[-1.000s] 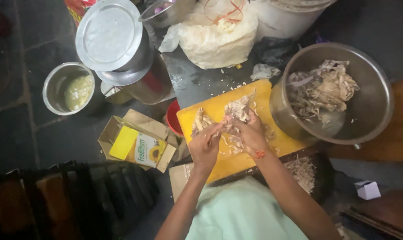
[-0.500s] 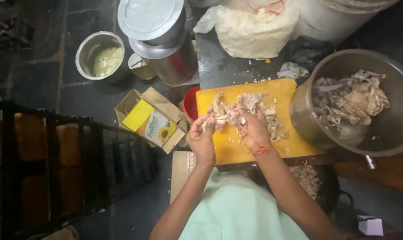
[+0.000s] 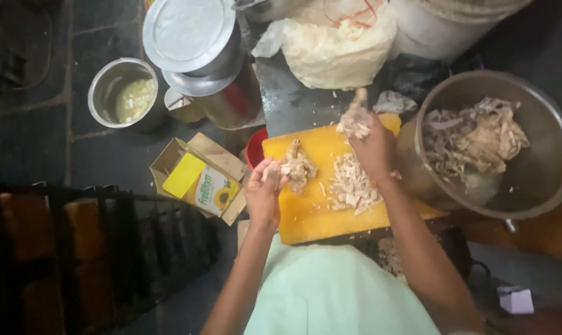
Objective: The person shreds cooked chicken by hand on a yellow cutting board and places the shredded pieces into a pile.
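Pale cooked meat is the thing in work: the left hand (image 3: 265, 189) pinches a chunk of meat (image 3: 298, 166) between fingertips and thumb, just above the yellow cutting board (image 3: 305, 217), and the right hand (image 3: 372, 149) is lifted and closed on a smaller piece of meat (image 3: 355, 121), which it holds up over the far edge of the board. Between and slightly below the two grips lies a loose pile of shredded meat (image 3: 352, 186), touching the board. To the right of the right grip stands a large steel bowl (image 3: 544, 180), close beside the board, with more meat inside. Beyond the grips lies a white plastic bag (image 3: 336, 53); to the left of the left grip are an open cardboard box (image 3: 197, 180), a small steel pot (image 3: 101, 93) and a lidded steel container (image 3: 191, 34), well apart from the hands. I judge the step to be pulling meat into shreds by hand. The following move, as I judge, needs both grips to stay firm while pulling in opposite directions.
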